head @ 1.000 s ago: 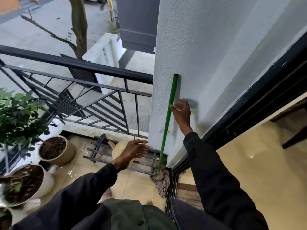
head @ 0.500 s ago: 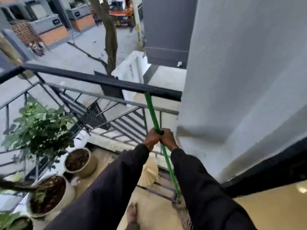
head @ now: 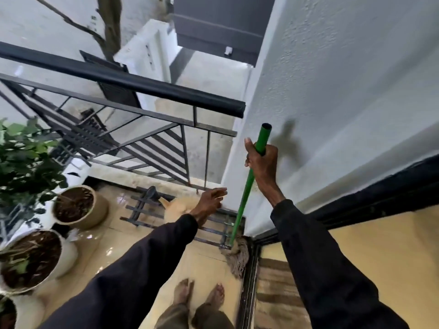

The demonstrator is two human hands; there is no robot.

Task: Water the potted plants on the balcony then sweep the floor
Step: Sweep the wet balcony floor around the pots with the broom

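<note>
Green mop handle (head: pixel 247 187): your right hand (head: pixel 262 162) is clamping it near the top, left hand (head: pixel 210 200) hovering slack and empty below that grip; sweeping is seemingly beginning, calling for a lower second hold.

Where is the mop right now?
In the head view, right of centre: the right hand grips the mop by its green handle, and its stringy head rests on the floor in the corner by the wall.

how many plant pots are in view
3, all at left: a tan pot by the railing, a white pot nearer the camera, a third pot cut off at the bottom-left corner. More may be hidden.
</note>
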